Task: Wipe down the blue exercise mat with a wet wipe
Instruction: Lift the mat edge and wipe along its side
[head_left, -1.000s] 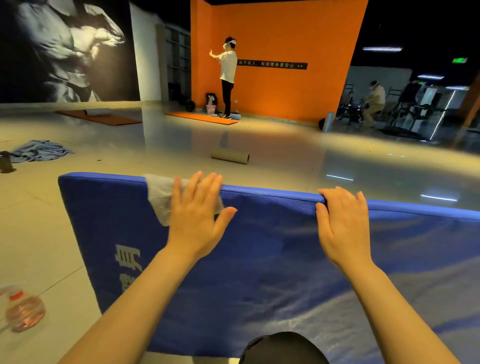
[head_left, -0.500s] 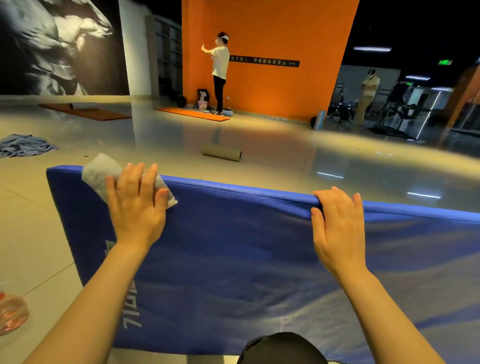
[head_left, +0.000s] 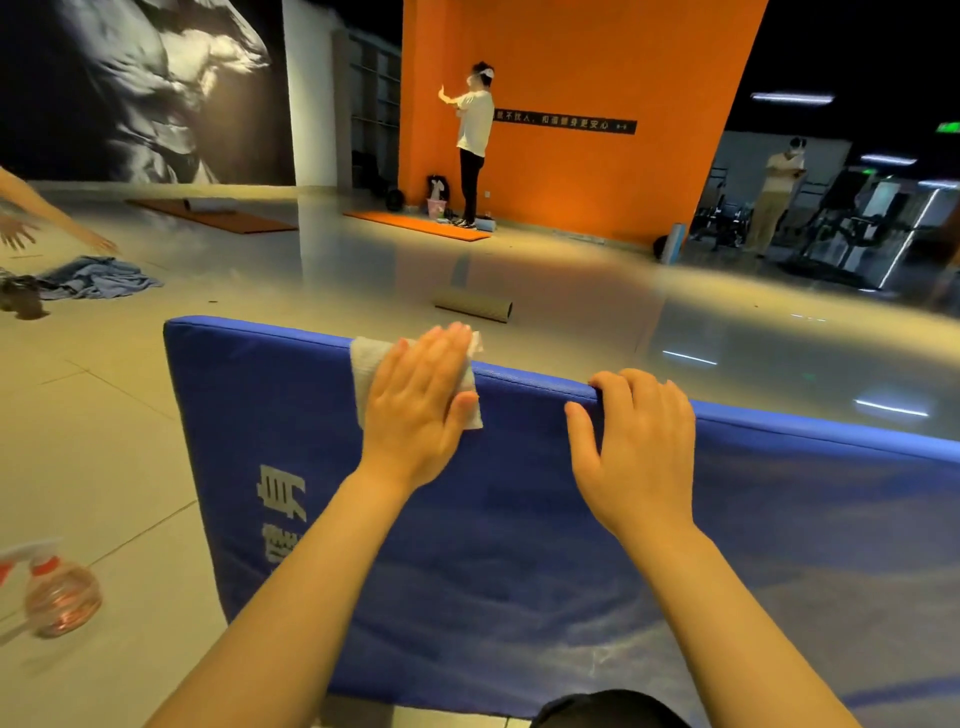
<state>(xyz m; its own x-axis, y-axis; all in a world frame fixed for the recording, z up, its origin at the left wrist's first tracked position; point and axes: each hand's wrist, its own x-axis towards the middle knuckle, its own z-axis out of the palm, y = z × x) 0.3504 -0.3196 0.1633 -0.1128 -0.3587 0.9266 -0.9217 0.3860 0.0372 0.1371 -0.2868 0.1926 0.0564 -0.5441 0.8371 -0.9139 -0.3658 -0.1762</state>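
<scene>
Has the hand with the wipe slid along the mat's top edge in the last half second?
Yes. The left hand and wet wipe moved right along the blue mat, away from its left corner and toward the right hand.

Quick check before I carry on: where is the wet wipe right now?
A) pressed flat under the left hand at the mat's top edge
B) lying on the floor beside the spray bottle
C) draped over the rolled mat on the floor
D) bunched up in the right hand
A: the wet wipe lies under the flat left hand at the top edge of the blue mat, while the right hand grips that edge.
</scene>
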